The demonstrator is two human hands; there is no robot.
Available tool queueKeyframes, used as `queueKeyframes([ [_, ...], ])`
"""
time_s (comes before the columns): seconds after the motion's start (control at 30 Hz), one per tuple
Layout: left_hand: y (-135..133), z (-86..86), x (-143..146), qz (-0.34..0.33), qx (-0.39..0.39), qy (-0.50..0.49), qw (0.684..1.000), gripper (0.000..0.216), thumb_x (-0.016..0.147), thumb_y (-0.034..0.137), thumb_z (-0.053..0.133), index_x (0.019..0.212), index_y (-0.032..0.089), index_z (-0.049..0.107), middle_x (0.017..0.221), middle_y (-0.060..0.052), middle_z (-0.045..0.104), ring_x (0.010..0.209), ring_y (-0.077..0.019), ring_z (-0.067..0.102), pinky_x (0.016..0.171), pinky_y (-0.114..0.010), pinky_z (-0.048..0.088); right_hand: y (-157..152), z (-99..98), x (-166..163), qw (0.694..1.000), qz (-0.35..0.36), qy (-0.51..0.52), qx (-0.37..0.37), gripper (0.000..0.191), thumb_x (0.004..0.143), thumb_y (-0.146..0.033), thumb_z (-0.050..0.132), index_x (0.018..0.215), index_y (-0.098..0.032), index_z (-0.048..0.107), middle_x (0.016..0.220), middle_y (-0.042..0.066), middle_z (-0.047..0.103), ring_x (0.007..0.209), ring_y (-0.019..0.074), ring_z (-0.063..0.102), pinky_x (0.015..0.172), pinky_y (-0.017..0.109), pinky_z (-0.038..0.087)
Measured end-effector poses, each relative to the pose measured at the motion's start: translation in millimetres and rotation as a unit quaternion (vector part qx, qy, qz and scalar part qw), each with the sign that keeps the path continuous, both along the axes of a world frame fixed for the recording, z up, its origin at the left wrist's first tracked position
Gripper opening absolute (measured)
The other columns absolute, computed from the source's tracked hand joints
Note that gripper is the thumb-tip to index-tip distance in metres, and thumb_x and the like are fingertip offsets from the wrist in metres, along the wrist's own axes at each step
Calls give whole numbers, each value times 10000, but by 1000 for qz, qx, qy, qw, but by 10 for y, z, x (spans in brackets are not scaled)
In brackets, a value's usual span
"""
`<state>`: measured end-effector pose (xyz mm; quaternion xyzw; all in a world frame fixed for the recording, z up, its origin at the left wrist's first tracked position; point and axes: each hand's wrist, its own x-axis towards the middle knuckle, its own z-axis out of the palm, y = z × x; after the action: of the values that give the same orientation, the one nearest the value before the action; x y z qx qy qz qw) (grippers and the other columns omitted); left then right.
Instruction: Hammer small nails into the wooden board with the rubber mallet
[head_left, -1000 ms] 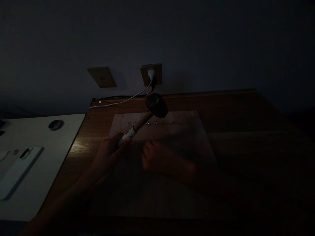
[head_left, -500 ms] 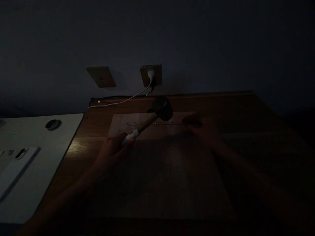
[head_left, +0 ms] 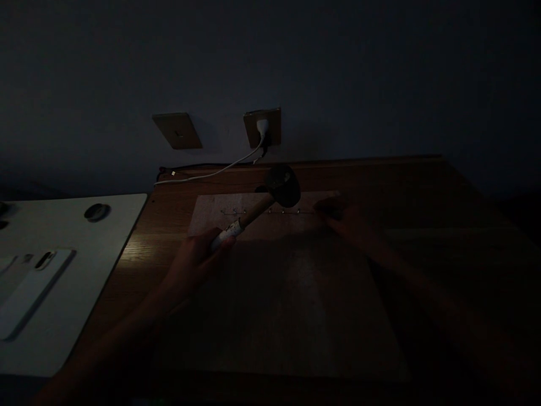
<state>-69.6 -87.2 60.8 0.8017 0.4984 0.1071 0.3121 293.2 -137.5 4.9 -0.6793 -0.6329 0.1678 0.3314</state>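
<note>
The scene is very dark. My left hand [head_left: 196, 260] is closed round the wooden handle of a mallet [head_left: 282, 185], whose black head hangs over the far part of a flat board [head_left: 291, 293]. A row of several small nails [head_left: 283, 211] stands in the board near its far edge. My right hand [head_left: 338, 213] reaches to the right end of that row, at the board's far right corner. Its fingers look pinched together, but what they hold is lost in the dark.
The board lies on a brown wooden table [head_left: 422, 192]. A white cable [head_left: 211, 173] runs from a plug in a wall socket [head_left: 262, 127] onto the table. A second wall plate [head_left: 176, 131] is to the left. A white surface [head_left: 63, 270] with a phone-like object [head_left: 29, 287] stands at left.
My right hand moved from the near middle of the board out to the far right end of the nail row. The mallet head shifted slightly right and lower.
</note>
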Motion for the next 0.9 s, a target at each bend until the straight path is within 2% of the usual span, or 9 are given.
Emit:
queueKeyframes([
  [0.17, 1, -9, 24, -10, 1, 6, 1000, 550, 953, 684, 430, 792, 191, 613, 587, 22, 559, 525, -148, 550, 483, -240, 301, 10, 20, -41, 1000, 6, -5, -11, 214, 886, -188, 622, 1011, -275, 772, 1131, 69, 796, 1101, 311, 746, 1024, 552, 584],
  [0.37, 19, 0, 66, -28, -3, 11, 1000, 547, 965, 666, 420, 837, 184, 643, 606, 10, 585, 539, -159, 565, 498, -249, 312, 37, 20, -54, 999, -24, -23, -21, 212, 902, -253, 672, 1103, -272, 738, 1110, 90, 781, 1049, 322, 743, 958, 547, 600],
  [0.5, 36, 67, 192, -39, 17, 23, 999, 533, 973, 657, 420, 839, 193, 644, 598, 12, 570, 538, -160, 551, 517, -255, 297, 49, -50, -61, 999, -34, -12, -19, 184, 916, -305, 678, 1096, -289, 714, 1075, 67, 778, 992, 289, 754, 905, 495, 616],
  [0.67, 75, 152, 426, -79, 29, 36, 996, 498, 995, 628, 416, 849, 199, 623, 641, -8, 597, 567, -172, 577, 536, -268, 289, -42, -32, -35, 998, -60, -3, -31, 225, 871, -386, 750, 1066, -287, 698, 993, 76, 770, 915, 321, 759, 810, 492, 634],
  [0.77, 112, 154, 525, -107, 22, 67, 992, 464, 1012, 592, 419, 896, 198, 635, 713, -37, 656, 626, -192, 627, 555, -277, 311, -167, 64, 13, 996, -78, -6, -35, 337, 851, -366, 761, 1169, -285, 685, 1085, 96, 777, 1003, 352, 756, 880, 522, 624],
  [0.9, 111, 103, 512, -124, 22, 103, 987, 393, 1018, 528, 447, 953, 201, 656, 774, -56, 708, 672, -214, 667, 564, -283, 342, -364, 170, 106, 996, -85, -9, 13, 476, 860, -342, 738, 1318, -278, 625, 1266, 134, 743, 1153, 377, 715, 1001, 565, 580],
])
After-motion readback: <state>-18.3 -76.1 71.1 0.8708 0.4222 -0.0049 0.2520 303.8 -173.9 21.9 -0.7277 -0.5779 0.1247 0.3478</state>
